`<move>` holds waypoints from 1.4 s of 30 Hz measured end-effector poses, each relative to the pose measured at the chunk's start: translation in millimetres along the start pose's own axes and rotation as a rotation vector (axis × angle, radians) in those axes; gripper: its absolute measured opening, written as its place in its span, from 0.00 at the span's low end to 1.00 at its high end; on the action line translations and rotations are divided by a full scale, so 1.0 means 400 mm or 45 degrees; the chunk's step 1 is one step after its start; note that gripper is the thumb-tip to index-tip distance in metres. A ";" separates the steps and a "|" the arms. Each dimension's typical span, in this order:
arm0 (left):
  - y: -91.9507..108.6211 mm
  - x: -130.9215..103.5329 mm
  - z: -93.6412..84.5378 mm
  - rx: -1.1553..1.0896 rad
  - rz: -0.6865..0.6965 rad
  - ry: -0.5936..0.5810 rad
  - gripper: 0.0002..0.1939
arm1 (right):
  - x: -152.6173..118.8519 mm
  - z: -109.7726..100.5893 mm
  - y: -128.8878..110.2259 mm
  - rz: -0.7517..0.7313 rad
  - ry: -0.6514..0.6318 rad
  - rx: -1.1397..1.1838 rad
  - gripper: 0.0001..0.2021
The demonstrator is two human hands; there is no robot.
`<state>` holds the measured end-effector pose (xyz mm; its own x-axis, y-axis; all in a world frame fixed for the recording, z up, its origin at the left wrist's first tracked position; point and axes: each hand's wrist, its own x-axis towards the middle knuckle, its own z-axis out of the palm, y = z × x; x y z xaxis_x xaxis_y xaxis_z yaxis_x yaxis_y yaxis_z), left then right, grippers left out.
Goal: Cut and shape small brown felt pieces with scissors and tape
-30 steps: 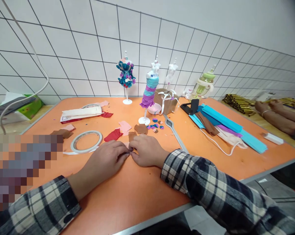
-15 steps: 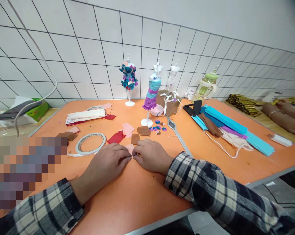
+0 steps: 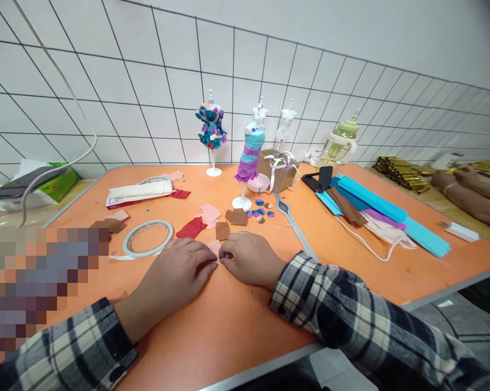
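A small pale pink paper piece [image 3: 214, 248] lies at the fingertips of both hands on the orange table [image 3: 228, 326]. My left hand [image 3: 183, 269] is closed, its thumb and fingers pinching the paper's left edge. My right hand [image 3: 250, 258] is closed at the paper's right side, with its fingertips nearly touching the left ones. Just beyond lie a brown square [image 3: 222, 231], a larger brown piece [image 3: 237, 217], a red piece [image 3: 191, 227] and a pink piece [image 3: 209, 214].
A tape roll [image 3: 148, 239] lies left. Behind are dressed mannequins [image 3: 250, 155] [image 3: 211, 130], a cardboard box [image 3: 281, 171] and a bottle [image 3: 339, 144]. Folded blue paper [image 3: 370, 201] and a grey strap [image 3: 296, 225] lie right. Another person's arms [image 3: 468, 190] rest far right.
The whole view has shifted slightly, so things appear a little further left. Both hands stay at the pink paper, with their fingertips barely moved.
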<state>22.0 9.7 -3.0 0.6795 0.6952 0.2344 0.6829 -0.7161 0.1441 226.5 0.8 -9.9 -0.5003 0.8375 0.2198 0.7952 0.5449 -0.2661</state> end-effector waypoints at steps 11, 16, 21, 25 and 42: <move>0.010 0.009 -0.004 0.081 0.043 -0.022 0.11 | 0.000 -0.001 -0.008 0.022 -0.005 0.016 0.07; 0.007 0.006 0.002 0.019 0.000 0.000 0.11 | 0.004 0.002 -0.006 0.022 -0.030 -0.020 0.08; 0.004 0.008 0.007 -0.001 0.044 0.012 0.12 | 0.003 0.003 -0.010 0.035 -0.018 0.010 0.09; 0.007 0.007 0.002 0.033 0.055 0.035 0.12 | 0.000 0.002 -0.013 0.071 0.008 0.032 0.09; 0.018 0.015 -0.007 0.089 -0.012 -0.030 0.12 | -0.001 0.003 -0.015 0.120 0.016 0.079 0.10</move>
<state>30.1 8.5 2.0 0.6789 0.7035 0.2102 0.7056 -0.7043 0.0782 221.6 -2.7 -9.5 -0.4198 0.8846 0.2031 0.8155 0.4659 -0.3435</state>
